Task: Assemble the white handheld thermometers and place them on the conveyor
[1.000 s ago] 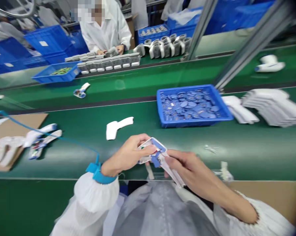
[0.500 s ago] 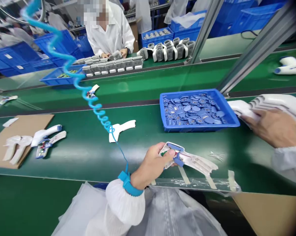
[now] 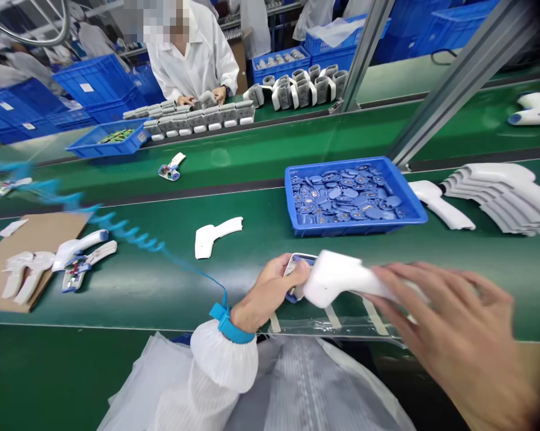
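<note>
My left hand point(image 3: 270, 290) grips the head end of an open white thermometer half with a blue part point(image 3: 297, 266), close to the green belt's near edge. My right hand point(image 3: 449, 329), blurred by motion, holds a white housing shell point(image 3: 337, 278) and brings it over that half, so most of the half is hidden. A blue wrist strap point(image 3: 227, 323) with a coiled cord point(image 3: 130, 236) sits on my left wrist. A blue tray point(image 3: 413, 209) of small blue parts stands just beyond my hands.
A stack of white shells point(image 3: 503, 191) and one loose shell point(image 3: 440, 203) lie right of the tray. Another loose shell point(image 3: 216, 233) lies on the belt. Cardboard point(image 3: 49, 224) with thermometer parts point(image 3: 76, 248) sits left. A person in white point(image 3: 193, 54) works across the belts. Tape strips point(image 3: 333, 317) hang at the near edge.
My right hand reached to the shell stack on the right, took a white shell and carried it back over the half in my left hand. The coiled cord dropped to the left.
</note>
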Demonstrator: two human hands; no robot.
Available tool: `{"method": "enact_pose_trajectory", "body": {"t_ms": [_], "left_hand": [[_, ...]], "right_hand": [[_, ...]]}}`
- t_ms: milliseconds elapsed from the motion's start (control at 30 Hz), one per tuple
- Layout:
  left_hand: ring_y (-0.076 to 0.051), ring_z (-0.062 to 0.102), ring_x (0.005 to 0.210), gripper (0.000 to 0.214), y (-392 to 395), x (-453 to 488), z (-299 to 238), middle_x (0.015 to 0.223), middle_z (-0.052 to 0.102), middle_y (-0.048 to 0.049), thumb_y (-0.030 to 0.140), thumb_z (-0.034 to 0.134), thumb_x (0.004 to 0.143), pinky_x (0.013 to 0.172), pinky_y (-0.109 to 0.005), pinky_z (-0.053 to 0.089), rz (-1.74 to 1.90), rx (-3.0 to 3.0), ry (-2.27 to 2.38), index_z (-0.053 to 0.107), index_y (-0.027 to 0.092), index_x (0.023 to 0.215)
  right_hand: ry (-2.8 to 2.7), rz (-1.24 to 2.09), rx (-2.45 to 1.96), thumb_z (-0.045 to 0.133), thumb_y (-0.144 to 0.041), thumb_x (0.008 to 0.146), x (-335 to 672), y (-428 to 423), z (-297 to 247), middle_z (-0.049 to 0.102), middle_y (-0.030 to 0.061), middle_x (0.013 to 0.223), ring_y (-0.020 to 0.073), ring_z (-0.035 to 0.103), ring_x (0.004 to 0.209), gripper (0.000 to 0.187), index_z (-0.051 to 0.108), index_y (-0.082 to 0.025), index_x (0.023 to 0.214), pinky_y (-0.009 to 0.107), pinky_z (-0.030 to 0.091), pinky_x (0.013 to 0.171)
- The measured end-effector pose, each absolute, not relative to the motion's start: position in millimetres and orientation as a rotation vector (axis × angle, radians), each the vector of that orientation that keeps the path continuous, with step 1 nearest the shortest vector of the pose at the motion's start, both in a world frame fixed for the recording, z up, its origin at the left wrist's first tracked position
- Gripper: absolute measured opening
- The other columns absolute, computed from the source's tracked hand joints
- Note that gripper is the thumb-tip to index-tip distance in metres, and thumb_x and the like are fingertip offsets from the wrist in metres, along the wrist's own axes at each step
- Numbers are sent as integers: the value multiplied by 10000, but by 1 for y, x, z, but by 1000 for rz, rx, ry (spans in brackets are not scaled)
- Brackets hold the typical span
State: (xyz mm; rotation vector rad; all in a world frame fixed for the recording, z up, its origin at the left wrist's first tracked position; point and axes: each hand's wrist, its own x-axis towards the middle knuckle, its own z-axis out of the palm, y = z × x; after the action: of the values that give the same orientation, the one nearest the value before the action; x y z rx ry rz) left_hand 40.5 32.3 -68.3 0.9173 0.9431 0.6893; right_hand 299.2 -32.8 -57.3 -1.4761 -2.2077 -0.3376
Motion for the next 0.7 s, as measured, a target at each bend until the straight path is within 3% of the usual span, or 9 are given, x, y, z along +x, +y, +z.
{"method": "enact_pose_trajectory", "body": {"t_ms": [100,200,267,333,433,500,600,700], "left_hand": [[-179,594,895,608,28,39,-68,1034,674,-82,543,865,771,750,-262,453,701,977,980,682,129,1177],[-188,597,891,551,25,36,-68,1028,675,-86,503,851,796,750,-271,460,722,1045,994,685,125,1161],[-199,601,945,563,24,32,-69,1100,671,-92,498,829,826,802,-287,474,728,1116,937,653,144,1227],[-201,599,975,579,23,30,-70,1151,662,-91,494,817,846,841,-298,476,720,1207,888,625,165,1282],[-208,613,958,560,21,29,-72,1109,667,-94,534,759,891,845,-319,488,692,1271,808,623,163,1288],[-241,625,1049,587,18,31,-73,1183,658,-114,539,717,923,923,-367,504,706,1333,841,579,174,1361],[-279,566,1265,639,9,33,-75,1385,581,-118,465,802,874,1104,-433,459,819,1560,1038,529,216,1396],[-256,534,1349,461,-2,31,-80,1442,573,-90,386,699,970,1185,-439,415,859,1767,1127,529,238,1373]], "right_hand": [[-2336,-528,-1302,633,-204,1005,260,-23,-51,756,79,1116,289,689,1005,288,602,-224,1291,494,420,935],[-2335,-322,-1380,500,-453,1060,250,-10,-53,700,168,1236,315,676,1021,434,582,-148,1358,473,475,878],[-2317,121,-1516,420,-605,1047,252,-3,-52,720,143,1148,271,679,856,546,633,-173,1303,399,499,724],[-2265,784,-1606,450,-656,1016,255,0,-44,722,50,928,192,615,683,507,689,-228,1146,311,459,600],[-2036,1571,-1537,543,-642,973,256,0,-32,649,-16,780,143,544,643,421,684,-252,1040,245,440,567],[-1903,1657,-1509,573,-642,952,256,-3,-30,636,-16,771,146,539,646,413,687,-254,1033,242,445,557],[-1775,1549,-1540,584,-633,952,257,-7,-34,694,7,827,182,620,704,414,717,-276,1113,266,512,597],[-1681,1513,-1508,573,-630,964,257,-10,-37,765,37,999,248,723,907,444,729,-316,1236,322,605,758]]}}
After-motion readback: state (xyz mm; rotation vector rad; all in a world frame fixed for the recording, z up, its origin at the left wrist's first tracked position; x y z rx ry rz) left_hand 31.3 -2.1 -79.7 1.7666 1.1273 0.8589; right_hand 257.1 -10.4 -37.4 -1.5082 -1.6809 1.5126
